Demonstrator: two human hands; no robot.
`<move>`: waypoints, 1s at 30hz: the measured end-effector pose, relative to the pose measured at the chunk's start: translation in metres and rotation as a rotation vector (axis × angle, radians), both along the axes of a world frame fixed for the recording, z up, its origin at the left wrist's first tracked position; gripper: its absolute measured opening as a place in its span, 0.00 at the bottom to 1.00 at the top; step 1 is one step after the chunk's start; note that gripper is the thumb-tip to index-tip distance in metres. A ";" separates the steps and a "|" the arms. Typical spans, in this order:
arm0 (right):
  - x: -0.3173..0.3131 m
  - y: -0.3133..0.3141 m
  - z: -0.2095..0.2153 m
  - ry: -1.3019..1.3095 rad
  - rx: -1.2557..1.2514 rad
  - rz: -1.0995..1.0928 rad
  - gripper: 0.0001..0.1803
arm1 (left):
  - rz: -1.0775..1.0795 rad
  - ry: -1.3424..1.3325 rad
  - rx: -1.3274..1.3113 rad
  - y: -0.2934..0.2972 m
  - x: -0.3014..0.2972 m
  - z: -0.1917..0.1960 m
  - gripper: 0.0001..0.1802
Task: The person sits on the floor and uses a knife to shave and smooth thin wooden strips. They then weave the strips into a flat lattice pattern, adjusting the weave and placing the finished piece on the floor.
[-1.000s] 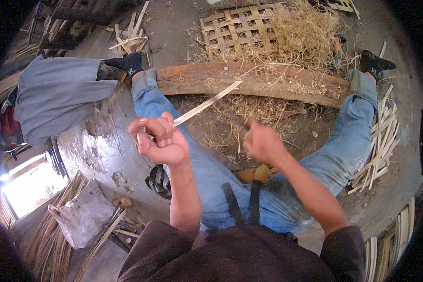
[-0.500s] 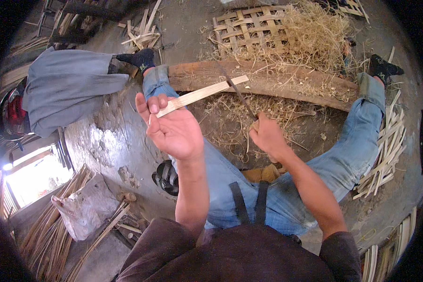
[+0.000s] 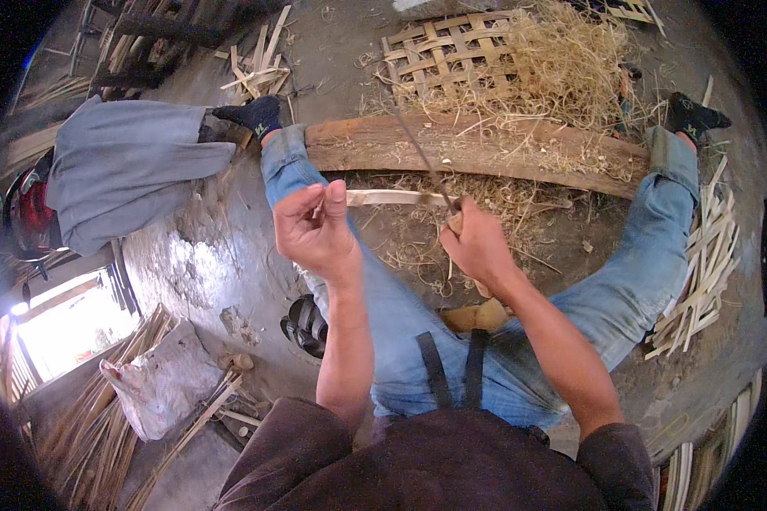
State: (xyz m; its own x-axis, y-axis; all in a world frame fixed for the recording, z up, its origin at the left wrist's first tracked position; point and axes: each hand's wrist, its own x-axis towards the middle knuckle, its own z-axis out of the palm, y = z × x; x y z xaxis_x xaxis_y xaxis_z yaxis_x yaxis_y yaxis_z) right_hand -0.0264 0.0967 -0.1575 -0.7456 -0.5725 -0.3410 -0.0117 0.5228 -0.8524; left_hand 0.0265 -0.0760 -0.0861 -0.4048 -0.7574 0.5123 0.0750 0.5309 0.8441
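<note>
Between thumb and fingers, my left hand pinches one end of a pale flat wooden strip, possibly bamboo. The strip runs nearly level to the right, its far end meeting the knife close to my right hand. My right hand is closed around the handle of a long thin knife, whose dark blade points up and to the left. Most of the handle is hidden by my fingers. Both hands are held above the floor between my spread legs.
A long wooden plank lies across between my feet. Beyond it are a woven lattice mat and a heap of curly shavings. Split strips lie by my right leg. A white sack and a grey cloth are at left.
My left hand has turned from palm-up to a pinch, and the strip has swung from slanting to nearly level. Its far end is now nearer the knife handle, while my right hand has shifted slightly left.
</note>
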 end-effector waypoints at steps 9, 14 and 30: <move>0.012 -0.004 0.023 -0.023 -0.114 -0.055 0.20 | 0.221 0.174 -0.166 -0.011 -0.004 0.005 0.18; 0.009 -0.009 -0.004 0.033 -0.047 -0.026 0.19 | 0.190 0.069 -0.221 -0.002 -0.011 0.006 0.15; 0.017 -0.015 0.003 -0.027 -0.010 0.053 0.19 | -0.357 0.469 0.175 0.006 -0.029 0.021 0.25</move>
